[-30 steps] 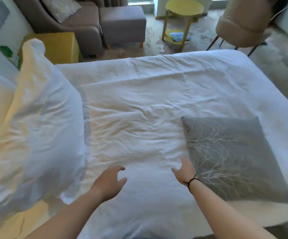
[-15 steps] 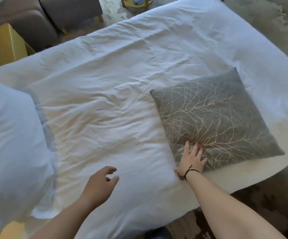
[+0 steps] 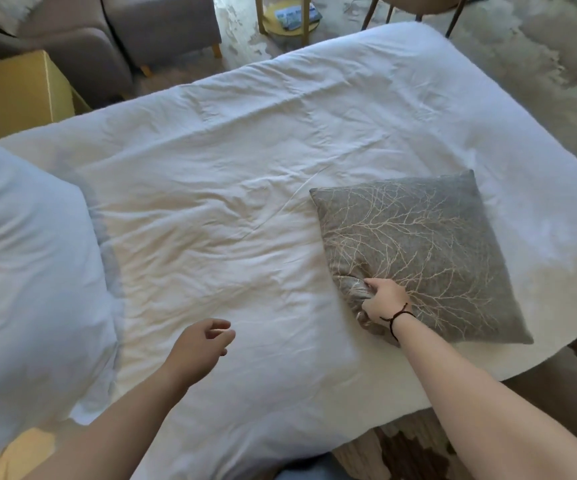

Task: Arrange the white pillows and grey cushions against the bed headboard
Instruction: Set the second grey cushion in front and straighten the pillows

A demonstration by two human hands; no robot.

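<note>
A grey cushion [image 3: 425,251] with a pale branch pattern lies flat on the right side of the white bed [image 3: 231,188]. My right hand [image 3: 382,301] grips its near left corner, and the fabric bunches up in my fingers. My left hand [image 3: 202,344] hovers over the duvet to the left with loosely curled fingers and holds nothing. A large white pillow [image 3: 27,271] stands at the left edge of the view. The headboard is out of view.
A yellow bedside unit [image 3: 17,95] stands beyond the bed at the left, with a brown sofa [image 3: 83,39] behind it. A yellow round table [image 3: 287,19] and chair legs [image 3: 418,12] stand on the patchy floor past the bed's far side.
My right hand went from reaching over the duvet, to lying flat on the cushion, to gripping its corner. The view tilted down toward the bed.
</note>
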